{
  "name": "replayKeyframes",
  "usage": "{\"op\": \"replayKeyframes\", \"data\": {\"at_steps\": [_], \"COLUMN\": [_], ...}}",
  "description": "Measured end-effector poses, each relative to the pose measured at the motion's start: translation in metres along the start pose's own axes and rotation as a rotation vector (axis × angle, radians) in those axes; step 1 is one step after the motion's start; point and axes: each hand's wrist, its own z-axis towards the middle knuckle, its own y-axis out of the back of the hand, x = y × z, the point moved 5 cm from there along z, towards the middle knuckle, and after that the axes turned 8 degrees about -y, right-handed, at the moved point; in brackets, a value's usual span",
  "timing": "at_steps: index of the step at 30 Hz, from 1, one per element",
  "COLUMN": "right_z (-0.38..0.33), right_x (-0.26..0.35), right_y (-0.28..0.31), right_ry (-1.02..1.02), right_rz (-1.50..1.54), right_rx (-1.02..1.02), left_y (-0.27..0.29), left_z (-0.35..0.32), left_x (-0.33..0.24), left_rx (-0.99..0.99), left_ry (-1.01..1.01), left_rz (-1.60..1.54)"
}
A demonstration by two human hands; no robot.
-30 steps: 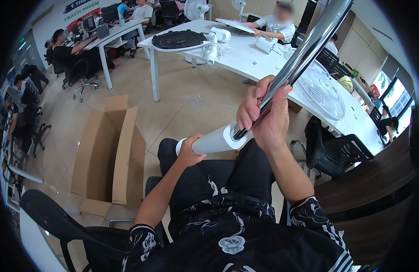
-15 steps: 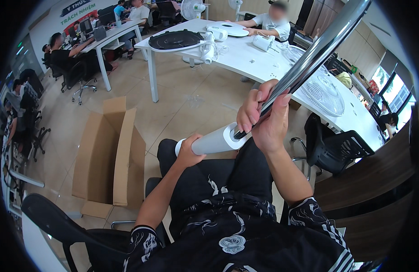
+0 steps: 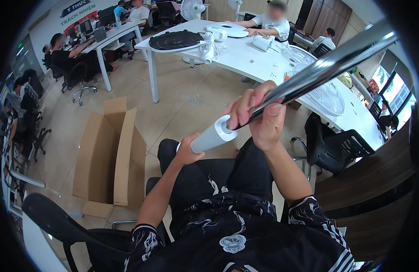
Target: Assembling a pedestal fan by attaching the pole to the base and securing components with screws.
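The fingers of the right hand (image 3: 265,127) are clamping on a shiny metal pole (image 3: 325,68), the thumb pressing from the near side; the fingers of the left hand (image 3: 188,152) are wrapping around a white tube (image 3: 212,137), closing on it toward its left end; the tube is tilting above the lap of the black trousers (image 3: 205,174), its open end facing right and far; the pole is slanting up from that opening toward the far right, its lower end meeting the opening; the right fingertips are partly covering this spot, so how deep the pole is sitting cannot be told.

Left of the knees, an open cardboard box (image 3: 129,158) is standing on the tiled floor (image 3: 173,90); a black chair (image 3: 55,215) is showing at the near left, and another chair (image 3: 334,147) is standing to the right; beyond the hands, a white surface (image 3: 239,54) is carrying a black round part (image 3: 175,41) at its left end, a white fan motor (image 3: 208,51) beside it, and a clear fan guard (image 3: 325,99) toward the right; at the far side, a co-worker (image 3: 282,29) is sitting and touching a white disc (image 3: 235,30).
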Motion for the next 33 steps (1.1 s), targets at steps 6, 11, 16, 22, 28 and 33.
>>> {"op": "replayKeyframes", "data": {"at_steps": [6, 11, 16, 22, 28, 33], "right_z": [0.019, 0.041, 0.050, 0.050, 0.055, 0.046], "right_x": [0.006, 0.004, -0.001, -0.005, -0.012, -0.025], "right_y": [-0.019, -0.027, -0.026, -0.020, -0.015, -0.009], "right_ry": [-0.123, -0.113, -0.073, -0.024, -0.095, -0.070], "right_rz": [-0.220, -0.312, -0.146, -0.261, -0.322, -0.398], "right_rx": [0.074, 0.038, -0.073, -0.168, -0.202, -0.235], "left_y": [-0.001, -0.004, -0.014, -0.023, -0.023, -0.022], "left_z": [0.003, 0.002, -0.001, 0.001, 0.002, 0.002], "left_x": [-0.001, -0.006, -0.003, -0.013, -0.016, -0.011], "left_rx": [0.088, 0.116, 0.176, 0.192, 0.169, 0.172], "left_ry": [-0.038, -0.036, 0.020, 0.024, 0.048, 0.064], "left_rz": [-0.107, -0.146, -0.299, -0.443, -0.466, -0.464]}}
